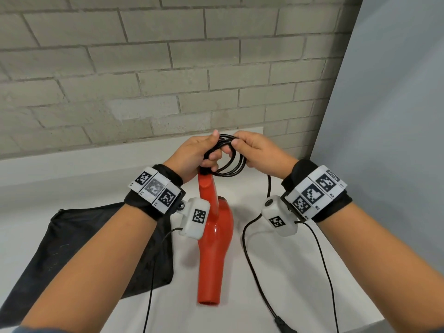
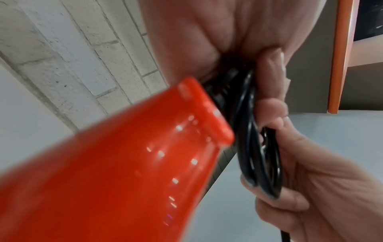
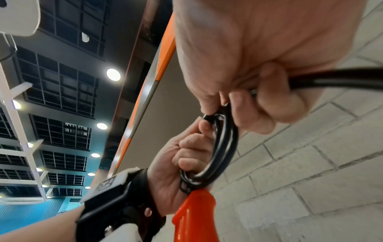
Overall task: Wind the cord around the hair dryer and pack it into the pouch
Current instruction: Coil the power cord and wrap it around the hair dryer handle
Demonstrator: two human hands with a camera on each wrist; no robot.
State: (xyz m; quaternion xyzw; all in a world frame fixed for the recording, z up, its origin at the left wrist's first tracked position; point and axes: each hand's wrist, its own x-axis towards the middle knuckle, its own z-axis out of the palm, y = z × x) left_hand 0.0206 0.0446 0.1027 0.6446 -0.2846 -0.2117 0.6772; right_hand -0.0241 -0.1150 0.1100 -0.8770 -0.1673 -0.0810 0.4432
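The red hair dryer [image 1: 213, 236] hangs by its handle end, nozzle toward me, above the white table [image 1: 295, 272]. Several loops of its black cord [image 1: 231, 162] are gathered at the handle end. My left hand [image 1: 199, 156] grips the loops where they meet the handle [image 2: 196, 106]. My right hand [image 1: 252, 150] pinches the top of the coil [image 3: 223, 144]. From the right hand the loose cord [image 1: 247, 251] drops onto the table and ends in a plug [image 1: 283, 325] at the front. The black pouch [image 1: 79, 246] lies flat at the left.
A grey brick wall [image 1: 168, 68] rises behind a white ledge [image 1: 72, 169]. A pale blue panel [image 1: 389, 116] stands at the right. The table's front right edge [image 1: 360, 325] is close. Thin black sensor wires [image 1: 151, 284] hang from both wrist cameras.
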